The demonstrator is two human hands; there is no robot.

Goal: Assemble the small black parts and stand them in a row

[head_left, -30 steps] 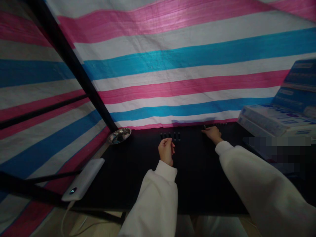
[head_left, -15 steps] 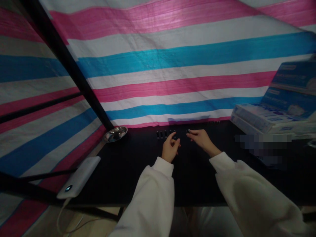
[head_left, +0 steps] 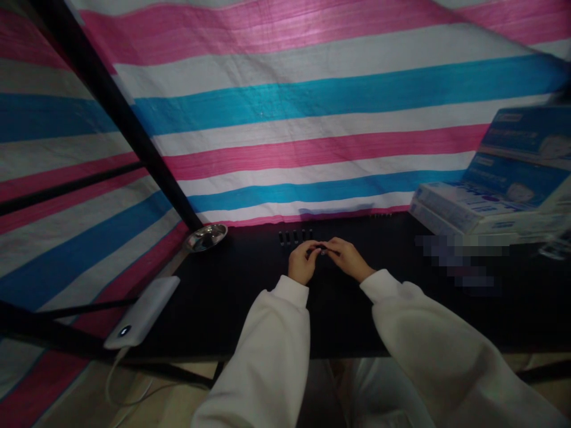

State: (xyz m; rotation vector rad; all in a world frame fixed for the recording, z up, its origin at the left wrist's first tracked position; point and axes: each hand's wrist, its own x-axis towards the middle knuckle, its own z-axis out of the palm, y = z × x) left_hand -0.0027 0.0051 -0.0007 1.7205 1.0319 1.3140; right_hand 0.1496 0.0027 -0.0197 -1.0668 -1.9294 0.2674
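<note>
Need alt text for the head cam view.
The left hand and right hand meet at a small dark piece over a black table; a row of similar pieces stands just beyond. A steel dish, power bank and stacked boxes sit by a striped tarp.

**Clothing of the person, head-camera view**

The left hand (head_left: 303, 266) and right hand (head_left: 351, 259) are bare, without gloves. A loose white long-sleeved sweatshirt has a bulky, soft left sleeve (head_left: 261, 362) and right sleeve (head_left: 439, 339), each ending in a narrower white cuff (head_left: 289, 291). Pale trousers (head_left: 383, 395) lie below.
</note>
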